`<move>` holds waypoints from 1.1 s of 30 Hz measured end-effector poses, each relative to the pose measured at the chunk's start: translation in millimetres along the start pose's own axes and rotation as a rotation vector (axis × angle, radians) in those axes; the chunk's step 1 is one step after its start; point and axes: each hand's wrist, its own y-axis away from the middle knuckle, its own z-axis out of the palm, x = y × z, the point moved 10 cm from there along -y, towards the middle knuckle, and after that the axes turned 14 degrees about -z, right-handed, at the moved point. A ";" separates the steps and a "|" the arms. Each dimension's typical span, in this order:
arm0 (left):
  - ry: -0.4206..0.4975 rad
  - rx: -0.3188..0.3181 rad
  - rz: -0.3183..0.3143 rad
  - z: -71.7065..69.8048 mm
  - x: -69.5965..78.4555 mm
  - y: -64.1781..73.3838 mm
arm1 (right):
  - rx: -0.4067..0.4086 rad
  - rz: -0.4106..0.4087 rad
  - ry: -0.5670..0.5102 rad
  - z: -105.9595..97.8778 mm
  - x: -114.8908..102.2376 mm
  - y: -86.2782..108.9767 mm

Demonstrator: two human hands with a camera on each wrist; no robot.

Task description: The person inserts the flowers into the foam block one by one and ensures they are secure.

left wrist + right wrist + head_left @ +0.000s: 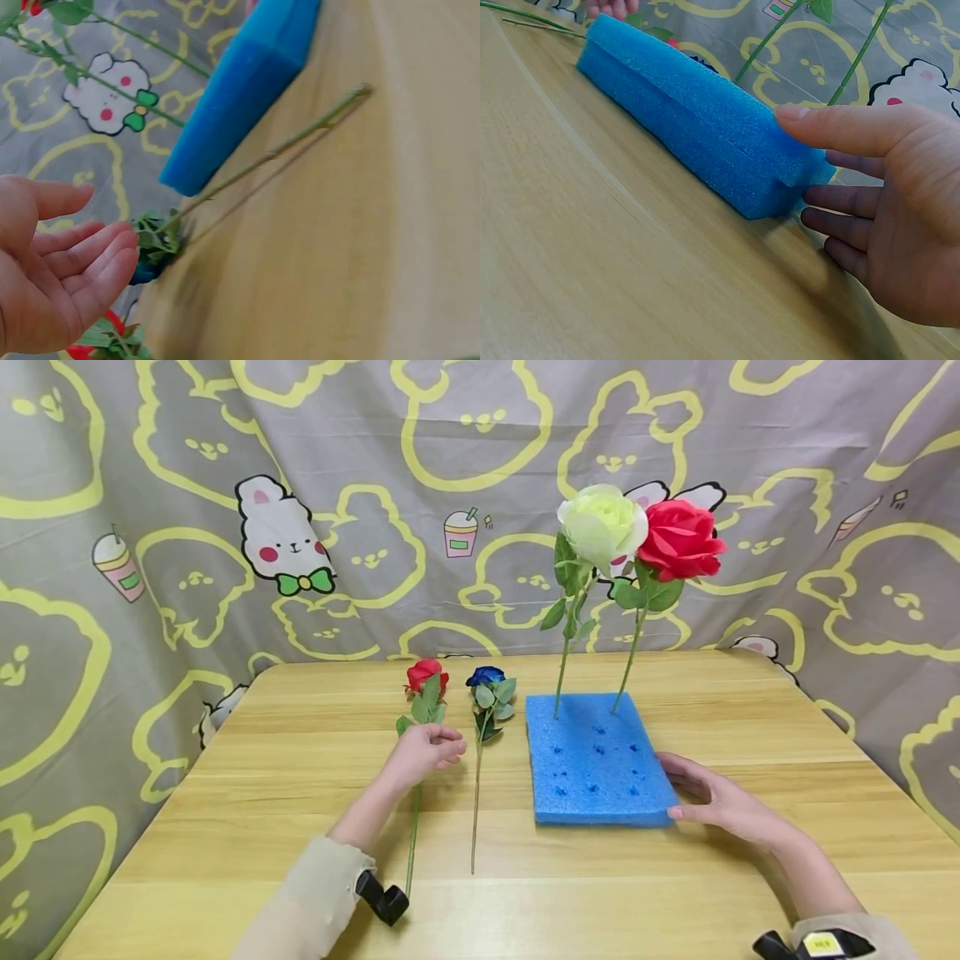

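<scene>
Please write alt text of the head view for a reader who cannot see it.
A person's right hand touches the right edge of a blue foam block where a pale green rose and a red rose stand; the left hand is over the stem of another red rose, lying beside a blue rose on a wooden table.

Left grip (431, 748) partly hides lying red rose stem (414, 835).
</scene>
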 end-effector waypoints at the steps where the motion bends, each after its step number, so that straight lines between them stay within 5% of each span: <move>1: 0.006 -0.010 -0.010 2.5 -2.9 0.7 | 0.004 0.002 0.003 -0.5 0.3 0.0; 17: 0.037 -0.212 -0.082 39.2 -25.8 1.8 | -0.002 -0.020 0.003 0.3 -1.7 0.0; 33: 0.042 -0.208 -0.105 48.8 -29.1 -3.4 | 0.001 0.028 -0.002 -3.2 6.9 1.5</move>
